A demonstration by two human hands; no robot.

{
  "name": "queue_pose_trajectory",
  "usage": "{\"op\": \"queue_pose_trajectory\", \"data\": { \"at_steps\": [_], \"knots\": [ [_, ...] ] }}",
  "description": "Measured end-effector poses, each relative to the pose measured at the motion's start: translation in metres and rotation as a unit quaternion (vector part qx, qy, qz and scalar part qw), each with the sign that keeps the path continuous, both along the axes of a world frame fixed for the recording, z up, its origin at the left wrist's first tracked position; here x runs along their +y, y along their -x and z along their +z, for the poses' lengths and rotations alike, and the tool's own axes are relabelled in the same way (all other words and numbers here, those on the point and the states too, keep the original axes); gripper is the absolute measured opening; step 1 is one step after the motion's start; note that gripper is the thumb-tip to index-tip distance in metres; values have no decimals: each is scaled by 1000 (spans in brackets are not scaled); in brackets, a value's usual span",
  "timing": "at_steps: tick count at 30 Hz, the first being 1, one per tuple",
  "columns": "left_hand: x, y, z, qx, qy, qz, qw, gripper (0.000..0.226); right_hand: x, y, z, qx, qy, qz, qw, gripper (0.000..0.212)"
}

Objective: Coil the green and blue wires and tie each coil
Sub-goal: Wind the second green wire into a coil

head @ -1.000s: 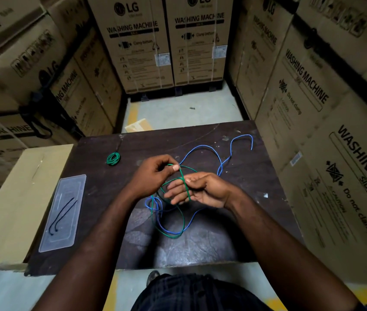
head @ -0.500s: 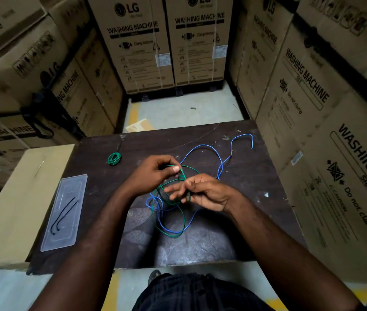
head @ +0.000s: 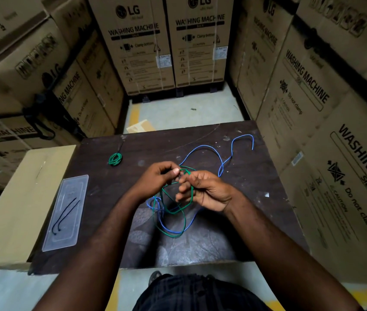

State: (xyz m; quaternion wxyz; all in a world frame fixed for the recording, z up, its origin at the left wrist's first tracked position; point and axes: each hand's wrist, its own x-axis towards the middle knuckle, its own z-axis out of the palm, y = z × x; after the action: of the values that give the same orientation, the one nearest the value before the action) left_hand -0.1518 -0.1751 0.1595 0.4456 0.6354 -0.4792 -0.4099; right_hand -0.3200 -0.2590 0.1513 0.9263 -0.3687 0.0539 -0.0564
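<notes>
A loose green wire [head: 166,231] hangs in loops between both hands above the dark table [head: 223,239]. My left hand [head: 155,179] pinches the wire at its top between thumb and fingertips. My right hand [head: 207,190] grips the same green wire, which runs down across its fingers. A blue wire [head: 202,149] lies tangled under the green loops and trails off to the table's far right. A small tied green coil [head: 115,158] rests on the table at the far left.
A clear plastic tray [head: 65,239] holding two black ties [head: 65,215] lies at the table's left edge, beside a low cardboard box [head: 9,212]. Tall washing machine cartons [head: 326,122] wall in the table on all sides.
My right hand has curled its fingers around the green wire and turned inward. The green loops have tightened and lifted slightly. My left hand keeps its pinch.
</notes>
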Motion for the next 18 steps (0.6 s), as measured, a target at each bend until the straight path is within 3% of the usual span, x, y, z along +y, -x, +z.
{"op": "queue_pose_trajectory", "data": {
  "at_steps": [4, 11, 14, 18],
  "knots": [
    [3, 14, -17, 4, -35, 6, 999, 18, -2, -3, 9, -13, -69, -72, 995, 24],
    [14, 34, -32, -62, -25, -23, 998, 30, -27, -18, 16, -59, -165, -253, 952, 37],
    [24, 42, -39, -81, -33, -41, 995, 29, -47, -17, 11, -71, -137, -343, 927, 37],
    [28, 43, -33, -119, -28, -33, 992, 25, -48, -16, -5, 19, -10, -389, 921, 32]
  ]
}}
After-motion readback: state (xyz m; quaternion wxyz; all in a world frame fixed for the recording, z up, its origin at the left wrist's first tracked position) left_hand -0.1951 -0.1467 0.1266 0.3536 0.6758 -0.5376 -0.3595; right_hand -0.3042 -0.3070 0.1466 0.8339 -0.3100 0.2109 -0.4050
